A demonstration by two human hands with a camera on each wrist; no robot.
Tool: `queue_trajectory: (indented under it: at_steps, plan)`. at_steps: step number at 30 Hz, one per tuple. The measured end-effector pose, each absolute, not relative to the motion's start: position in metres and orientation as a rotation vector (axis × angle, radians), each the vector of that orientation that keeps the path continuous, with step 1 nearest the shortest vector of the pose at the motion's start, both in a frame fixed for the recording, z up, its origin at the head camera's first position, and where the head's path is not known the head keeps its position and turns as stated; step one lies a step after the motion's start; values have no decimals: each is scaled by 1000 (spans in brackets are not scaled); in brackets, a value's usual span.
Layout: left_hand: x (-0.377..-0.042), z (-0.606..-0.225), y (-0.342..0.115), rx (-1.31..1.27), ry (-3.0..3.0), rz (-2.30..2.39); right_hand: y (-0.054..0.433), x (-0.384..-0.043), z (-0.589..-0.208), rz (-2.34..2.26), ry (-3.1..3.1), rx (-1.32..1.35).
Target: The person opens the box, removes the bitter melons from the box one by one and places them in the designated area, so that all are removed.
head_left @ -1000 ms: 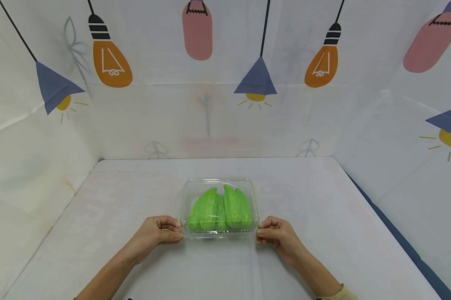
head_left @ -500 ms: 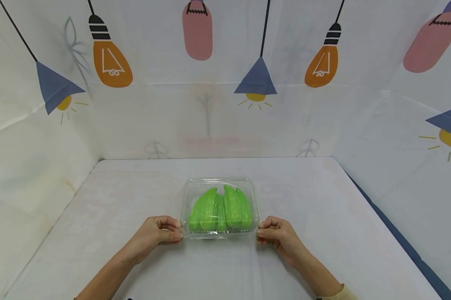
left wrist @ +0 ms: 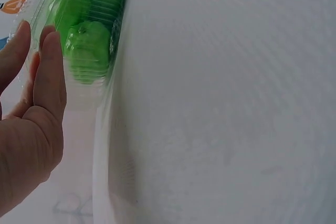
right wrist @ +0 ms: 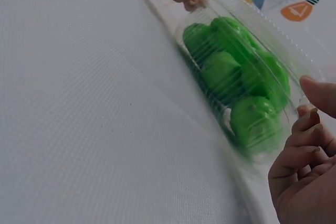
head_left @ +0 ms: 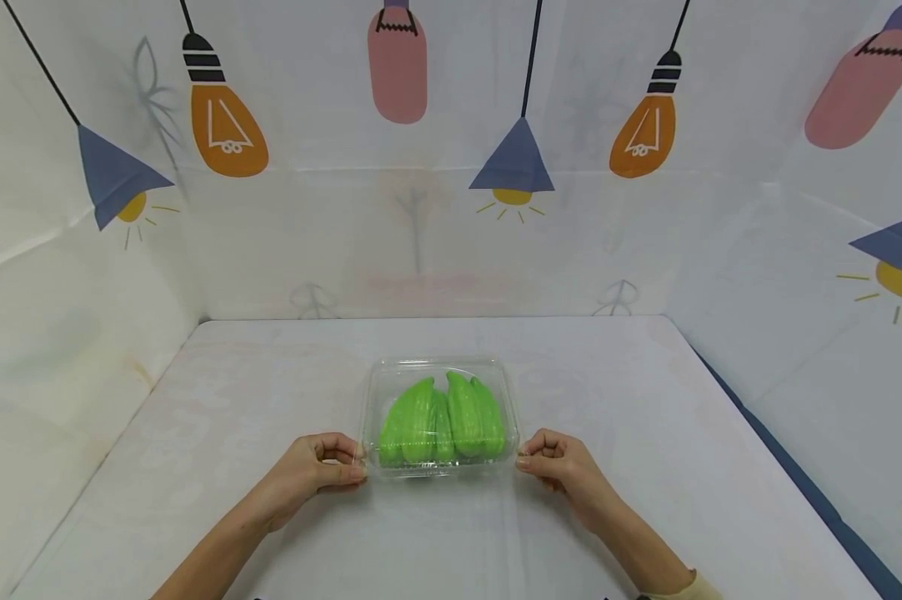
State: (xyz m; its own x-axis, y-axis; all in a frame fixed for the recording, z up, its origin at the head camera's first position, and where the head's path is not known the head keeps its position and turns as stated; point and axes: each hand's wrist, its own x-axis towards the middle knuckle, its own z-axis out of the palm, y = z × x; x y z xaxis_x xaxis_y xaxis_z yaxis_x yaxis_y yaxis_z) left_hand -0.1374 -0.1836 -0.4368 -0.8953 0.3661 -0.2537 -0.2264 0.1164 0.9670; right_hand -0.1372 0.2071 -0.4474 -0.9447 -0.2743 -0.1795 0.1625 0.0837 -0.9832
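Observation:
A clear plastic clamshell box (head_left: pixel 441 364) lies on the white table, its lid down. Inside are several bright green, lengthwise-ribbed vegetables (head_left: pixel 463 414) that taper to a point; their exact kind I cannot tell. My left hand (head_left: pixel 312 469) pinches the rim near the box's front left corner. At the front right corner, my right hand (head_left: pixel 567 468) pinches the rim between thumb and index finger. In the right wrist view the other fingers (right wrist: pixel 294 161) of that hand are curled below the rim. The left wrist view shows the left fingers (left wrist: pixel 50 72) by the box's end.
The white table (head_left: pixel 271 367) spreads around the box on all sides. White cloth walls (head_left: pixel 451 233) printed with lamps and bulbs stand behind it and to both sides. A dark blue strip (head_left: pixel 796 475) runs along the table's right edge.
The right hand's fingers have shifted slightly at the corner, the lower ones now tucked more out of sight. The head view has tilted a touch. The box and left hand stay almost in place.

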Motion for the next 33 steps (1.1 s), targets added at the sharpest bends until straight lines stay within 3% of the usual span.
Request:
queue_trajectory:
  at_steps: [15,33]
  plan:
    - [-138,-433,-188,171,1941,1783,204,-130,-438,-2021,1979,-149]
    - [-137,-436,-182,145,1954,1821,188,-125,-427,-2352,1834,3]
